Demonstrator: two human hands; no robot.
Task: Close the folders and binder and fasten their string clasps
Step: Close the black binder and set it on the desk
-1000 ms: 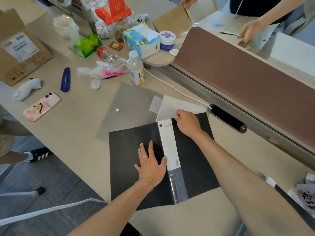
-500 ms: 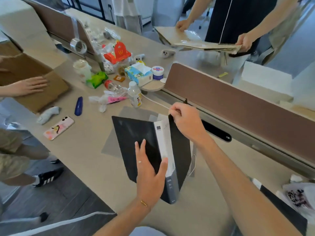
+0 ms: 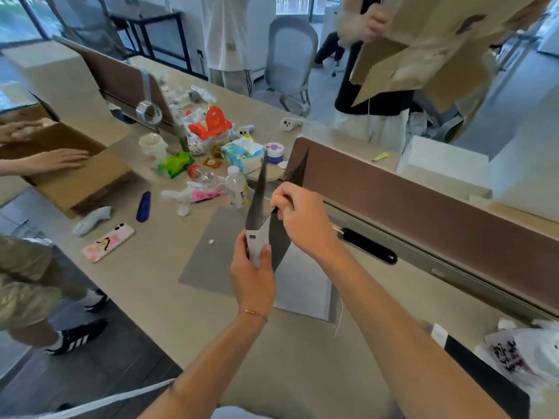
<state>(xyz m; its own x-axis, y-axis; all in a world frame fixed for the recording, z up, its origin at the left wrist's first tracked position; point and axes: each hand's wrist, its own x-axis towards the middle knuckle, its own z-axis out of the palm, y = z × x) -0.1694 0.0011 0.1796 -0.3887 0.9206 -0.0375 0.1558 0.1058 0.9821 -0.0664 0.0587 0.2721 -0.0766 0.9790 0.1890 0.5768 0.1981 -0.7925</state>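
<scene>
The black binder (image 3: 279,237), which lay flat and open on the desk (image 3: 157,285) a second ago, now stands lifted on end above the desktop, its two covers swung nearly together in a narrow V with the pale spine label facing the camera; that is the real change, and it suggests the closing step is almost done. The left hand (image 3: 252,278) is clamped around the lower spine, thumb on one side and fingers wrapped across the other; the right hand (image 3: 298,220) is closed in a pinch on the upper edge of the right cover, apparently pressing it inward. Beneath the binder lie a grey translucent folder (image 3: 208,255) with a small white button, and a white sheet (image 3: 302,291) just beside it, both flat on the desk; a thin white string (image 3: 339,320) trails off near the sheet's corner. No clasp is visibly fastened yet, so the string-winding likely remains for every item.
</scene>
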